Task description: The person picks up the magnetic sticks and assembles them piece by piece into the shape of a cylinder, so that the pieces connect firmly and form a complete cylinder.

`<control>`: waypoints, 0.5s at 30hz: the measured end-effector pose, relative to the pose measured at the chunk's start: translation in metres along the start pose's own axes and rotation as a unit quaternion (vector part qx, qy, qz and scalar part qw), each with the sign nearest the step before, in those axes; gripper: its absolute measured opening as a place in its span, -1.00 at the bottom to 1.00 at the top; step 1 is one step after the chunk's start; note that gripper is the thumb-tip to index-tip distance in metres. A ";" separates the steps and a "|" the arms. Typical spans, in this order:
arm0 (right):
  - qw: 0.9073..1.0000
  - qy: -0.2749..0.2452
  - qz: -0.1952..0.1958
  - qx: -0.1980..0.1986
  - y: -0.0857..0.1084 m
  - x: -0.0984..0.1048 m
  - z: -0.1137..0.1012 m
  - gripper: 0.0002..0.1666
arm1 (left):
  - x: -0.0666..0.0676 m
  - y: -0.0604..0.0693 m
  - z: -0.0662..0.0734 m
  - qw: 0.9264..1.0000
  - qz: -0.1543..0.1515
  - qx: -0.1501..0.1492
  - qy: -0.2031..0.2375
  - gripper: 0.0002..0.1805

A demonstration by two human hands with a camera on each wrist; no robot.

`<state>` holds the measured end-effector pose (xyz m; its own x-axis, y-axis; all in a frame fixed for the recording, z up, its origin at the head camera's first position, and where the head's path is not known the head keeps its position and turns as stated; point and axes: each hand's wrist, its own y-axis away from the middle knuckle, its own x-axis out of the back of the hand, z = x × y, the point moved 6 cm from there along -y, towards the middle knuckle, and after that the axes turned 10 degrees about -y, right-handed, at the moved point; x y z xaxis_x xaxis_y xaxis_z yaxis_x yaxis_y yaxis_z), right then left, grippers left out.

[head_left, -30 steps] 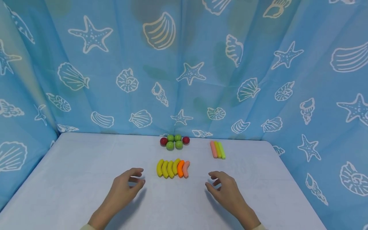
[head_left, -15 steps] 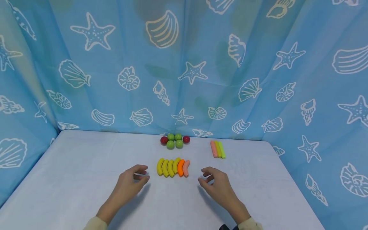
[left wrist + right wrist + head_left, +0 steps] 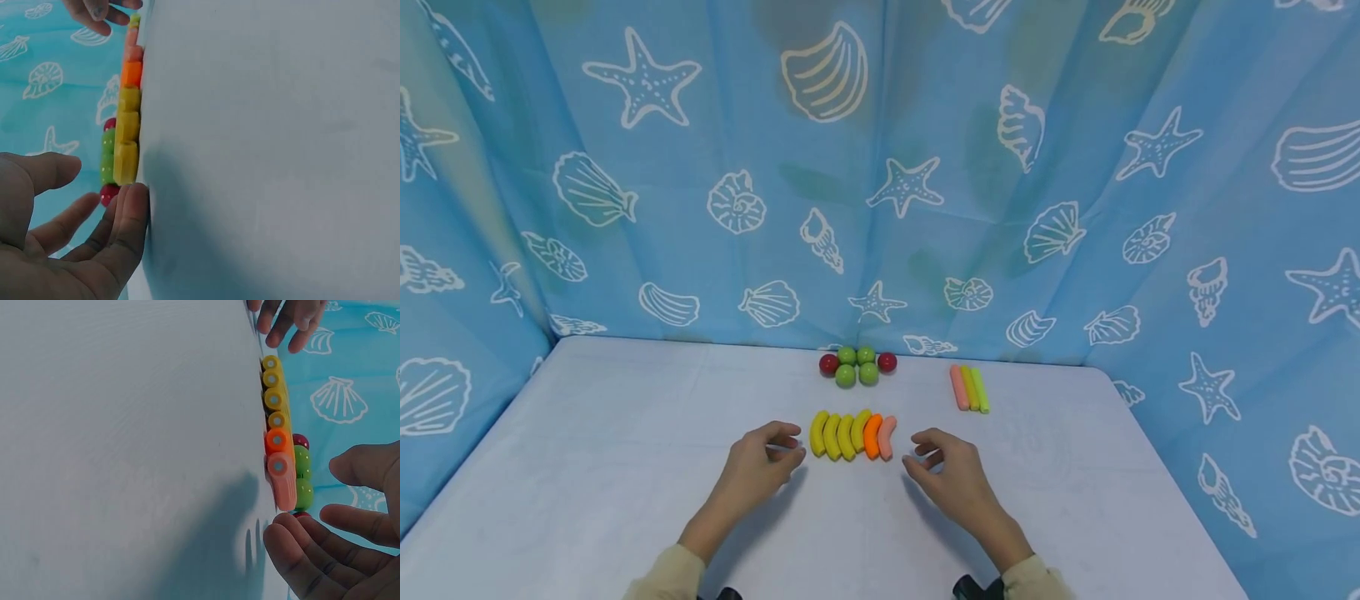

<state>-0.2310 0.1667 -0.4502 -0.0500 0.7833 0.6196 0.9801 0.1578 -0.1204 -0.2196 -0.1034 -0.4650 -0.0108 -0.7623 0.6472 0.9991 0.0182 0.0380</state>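
Note:
Side by side on the white table lies a row of toy bananas: several yellow bananas [image 3: 832, 435], then an orange banana [image 3: 872, 437] and a pink banana [image 3: 887, 437] at the right end. My left hand [image 3: 756, 463] is just left of the row, its fingers loosely bent with nothing between them. On the other side, near the pink banana, my right hand [image 3: 952, 477] holds nothing either, thumb and fingers apart. Both wrist views show a gap between thumb and fingers. In the left wrist view, the fingertips [image 3: 134, 200] come close to the nearest yellow banana [image 3: 126, 164].
Behind the row sit several green balls [image 3: 846, 376] with a red ball [image 3: 828, 365] at the left and another red ball [image 3: 887, 362] at the right. Pink, yellow and green sticks [image 3: 970, 388] lie farther right. A blue shell-print curtain [image 3: 865, 167] surrounds the white table [image 3: 625, 433].
Both hands have moved inward and slightly forward, toward the two ends of the banana row. The bananas, balls and sticks have stayed in place.

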 end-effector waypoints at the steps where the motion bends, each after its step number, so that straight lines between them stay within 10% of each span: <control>1: 1.000 -0.002 0.001 0.000 -0.001 -0.001 0.000 -0.70 | -0.002 -0.001 0.000 1.000 0.000 -0.001 0.002 -0.64; 15: 0.997 -0.067 0.017 -0.027 -0.013 -0.012 0.000 -0.75 | -0.009 -0.015 0.002 1.000 -0.001 0.008 0.012 -0.65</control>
<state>-0.2436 0.1552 -0.4565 -0.0374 0.8613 0.5066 0.9904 0.0993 -0.0957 -0.2341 -0.0950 -0.4700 -0.0125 -0.7773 0.6290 0.9983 0.0257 0.0515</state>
